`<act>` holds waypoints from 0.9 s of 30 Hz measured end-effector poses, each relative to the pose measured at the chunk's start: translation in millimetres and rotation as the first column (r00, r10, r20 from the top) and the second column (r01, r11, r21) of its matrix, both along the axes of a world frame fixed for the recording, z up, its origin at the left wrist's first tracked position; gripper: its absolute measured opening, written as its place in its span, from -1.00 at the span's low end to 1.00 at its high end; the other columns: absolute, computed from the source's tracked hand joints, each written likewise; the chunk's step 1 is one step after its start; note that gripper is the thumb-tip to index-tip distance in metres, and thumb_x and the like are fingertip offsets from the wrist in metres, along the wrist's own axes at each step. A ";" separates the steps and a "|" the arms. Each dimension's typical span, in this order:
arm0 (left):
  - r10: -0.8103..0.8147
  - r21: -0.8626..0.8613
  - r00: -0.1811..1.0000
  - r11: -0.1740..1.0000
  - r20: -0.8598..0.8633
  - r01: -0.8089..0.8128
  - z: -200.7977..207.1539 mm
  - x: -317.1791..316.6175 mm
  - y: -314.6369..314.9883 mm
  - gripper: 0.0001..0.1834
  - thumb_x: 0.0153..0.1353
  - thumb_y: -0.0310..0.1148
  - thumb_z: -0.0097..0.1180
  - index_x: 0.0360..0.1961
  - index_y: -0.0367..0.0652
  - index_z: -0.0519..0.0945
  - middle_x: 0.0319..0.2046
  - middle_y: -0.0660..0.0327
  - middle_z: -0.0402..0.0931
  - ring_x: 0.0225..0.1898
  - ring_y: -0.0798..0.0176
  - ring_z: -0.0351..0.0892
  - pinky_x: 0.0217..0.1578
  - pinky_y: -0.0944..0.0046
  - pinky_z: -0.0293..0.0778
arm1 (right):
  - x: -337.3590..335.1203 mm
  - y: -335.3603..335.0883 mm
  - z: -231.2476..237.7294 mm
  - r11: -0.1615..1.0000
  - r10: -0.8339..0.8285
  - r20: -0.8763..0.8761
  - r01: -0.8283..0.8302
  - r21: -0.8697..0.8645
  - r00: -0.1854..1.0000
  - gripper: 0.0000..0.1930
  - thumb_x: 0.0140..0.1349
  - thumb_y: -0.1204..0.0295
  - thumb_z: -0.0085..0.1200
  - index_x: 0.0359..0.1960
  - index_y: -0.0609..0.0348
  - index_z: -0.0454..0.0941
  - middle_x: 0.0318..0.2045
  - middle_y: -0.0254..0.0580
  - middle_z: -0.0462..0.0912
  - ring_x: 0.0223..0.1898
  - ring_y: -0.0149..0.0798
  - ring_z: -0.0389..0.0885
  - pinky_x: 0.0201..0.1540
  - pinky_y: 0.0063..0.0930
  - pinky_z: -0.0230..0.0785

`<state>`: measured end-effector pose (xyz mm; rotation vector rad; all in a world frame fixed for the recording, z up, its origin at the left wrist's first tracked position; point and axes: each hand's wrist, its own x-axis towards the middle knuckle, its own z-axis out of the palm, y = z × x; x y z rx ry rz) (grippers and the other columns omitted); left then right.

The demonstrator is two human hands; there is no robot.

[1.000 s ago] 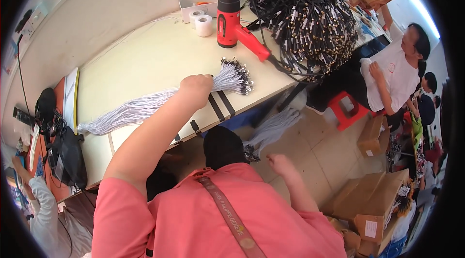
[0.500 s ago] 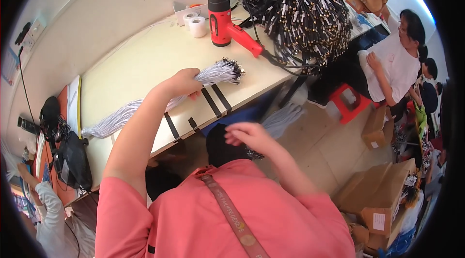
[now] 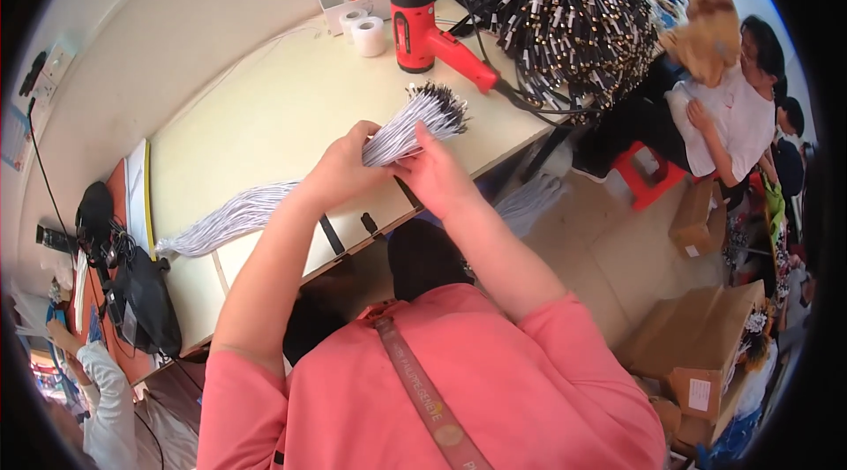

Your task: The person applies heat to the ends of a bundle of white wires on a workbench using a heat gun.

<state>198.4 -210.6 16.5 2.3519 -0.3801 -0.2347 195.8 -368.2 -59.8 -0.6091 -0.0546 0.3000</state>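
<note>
A thick bundle of thin white wires (image 3: pixel 231 221) stretches along the table's near side, its black-tipped end lifted and fanned toward the heat gun. My left hand (image 3: pixel 344 168) is closed round the bundle a little behind that end. Against the front side of the same bundle, my right hand (image 3: pixel 441 179) has its thumb and fingers closed on the wires, just beyond the left hand. The undersides of both grips are hidden.
A red and black heat gun (image 3: pixel 412 25) stands upright on the pale table (image 3: pixel 238 130), beside two white tape rolls (image 3: pixel 369 36). Behind it rises a large heap of black cables (image 3: pixel 565 29). A seated person (image 3: pixel 719 117), a red stool (image 3: pixel 648 177) and cardboard boxes (image 3: pixel 688 338) are at the right.
My right hand has come up from below the table edge onto the wire bundle. The bundle's tipped end is raised slightly, with my left hand still holding it.
</note>
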 end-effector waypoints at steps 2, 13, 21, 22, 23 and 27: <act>-0.046 -0.042 0.998 0.998 -0.046 0.044 -3.0 12.6 9.7 -0.32 -0.10 -0.24 0.29 0.07 -0.26 0.36 -0.17 -0.06 0.53 -0.09 0.07 0.53 -0.02 0.23 0.38 | -4.2 -1.6 7.1 1.000 -0.005 0.010 0.004 0.007 1.000 -0.60 0.33 0.15 -0.07 0.01 0.21 0.38 -0.08 -0.14 0.53 -0.02 -0.24 0.47 0.07 -0.30 0.30; -0.260 -0.531 0.834 0.846 -0.486 -0.046 2.4 30.2 18.8 -0.59 0.28 -0.21 -0.01 0.00 -0.35 0.40 -0.28 -0.05 0.56 -0.36 0.13 0.63 -0.41 0.27 0.52 | 6.4 -20.1 58.8 0.711 0.262 0.178 -0.065 -0.700 0.949 -0.71 0.29 0.20 -0.02 -0.13 0.15 0.47 -0.13 -0.32 0.53 -0.06 -0.46 0.40 0.00 -0.42 0.23; -0.472 -0.725 0.653 0.665 -0.593 -0.177 2.6 34.9 37.2 -0.52 0.40 -0.17 -0.29 0.02 -0.45 0.38 -0.24 -0.14 0.55 -0.28 0.03 0.63 -0.38 0.25 0.57 | -3.0 -19.6 32.1 0.758 0.201 0.133 -0.068 -0.648 0.971 -0.75 0.32 0.35 -0.11 -0.05 0.19 0.47 -0.12 -0.26 0.55 -0.07 -0.40 0.49 -0.01 -0.45 0.31; -0.490 -0.735 0.634 0.651 -0.598 -0.191 3.1 34.1 38.3 -0.52 0.39 -0.18 -0.26 0.03 -0.46 0.38 -0.22 -0.15 0.55 -0.27 0.01 0.63 -0.33 0.21 0.57 | -3.5 -18.7 30.3 0.769 0.201 0.132 -0.072 -0.635 0.971 -0.74 0.33 0.35 -0.11 -0.05 0.20 0.46 -0.12 -0.25 0.55 -0.09 -0.39 0.50 0.00 -0.43 0.33; -0.509 -0.745 0.616 0.635 -0.601 -0.203 3.8 34.0 38.1 -0.52 0.38 -0.20 -0.24 0.03 -0.47 0.38 -0.20 -0.16 0.55 -0.26 -0.02 0.63 -0.28 0.17 0.58 | -2.8 -18.5 28.1 0.769 0.199 0.134 -0.069 -0.635 0.971 -0.74 0.33 0.35 -0.11 -0.05 0.20 0.46 -0.12 -0.25 0.55 -0.09 -0.39 0.50 0.00 -0.43 0.33; -0.553 -0.773 0.611 0.614 -0.567 -0.162 3.7 32.9 35.3 -0.54 0.37 -0.18 -0.20 0.01 -0.44 0.40 -0.24 -0.11 0.56 -0.29 0.05 0.63 -0.25 0.17 0.56 | 1.1 -19.6 23.1 0.914 0.241 0.149 -0.172 -0.368 0.959 -0.66 0.36 0.21 -0.13 -0.04 0.22 0.44 -0.11 -0.18 0.56 -0.06 -0.28 0.52 0.08 -0.29 0.33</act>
